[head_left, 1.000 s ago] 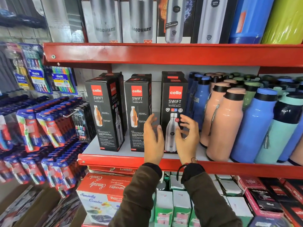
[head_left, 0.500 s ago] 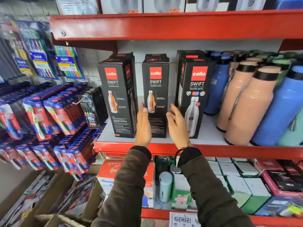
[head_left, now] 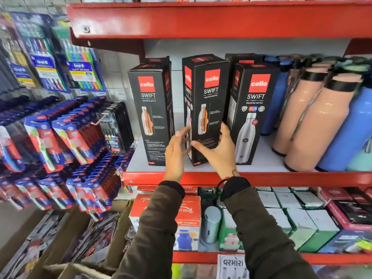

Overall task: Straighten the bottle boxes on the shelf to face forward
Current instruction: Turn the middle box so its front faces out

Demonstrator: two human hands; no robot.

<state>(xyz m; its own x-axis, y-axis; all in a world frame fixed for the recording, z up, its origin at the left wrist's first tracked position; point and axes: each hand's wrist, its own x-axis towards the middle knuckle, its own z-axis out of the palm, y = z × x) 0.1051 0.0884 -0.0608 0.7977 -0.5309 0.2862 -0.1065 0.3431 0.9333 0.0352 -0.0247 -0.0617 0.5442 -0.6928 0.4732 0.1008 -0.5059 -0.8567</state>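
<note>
Three black "cello SWIFT" bottle boxes stand at the front of the red shelf (head_left: 281, 178). The left box (head_left: 151, 109) and the right box (head_left: 255, 109) stand nearly square to me. The middle box (head_left: 209, 97) is turned so that its left side face shows too. My left hand (head_left: 176, 156) presses on that box's lower left side, slightly blurred. My right hand (head_left: 218, 153) holds its lower right side, thumb across the front. More black boxes (head_left: 242, 57) stand behind the front row.
Peach bottles (head_left: 314, 125) and blue bottles (head_left: 350, 127) crowd the shelf right of the boxes. Toothbrush packs (head_left: 60, 137) hang at the left. The red upper shelf (head_left: 201, 19) sits close above. Boxed goods (head_left: 181, 210) fill the shelf below.
Both hands left the right box and closed on the middle box. That box has twisted, now showing its left side. The view has moved closer and lower.
</note>
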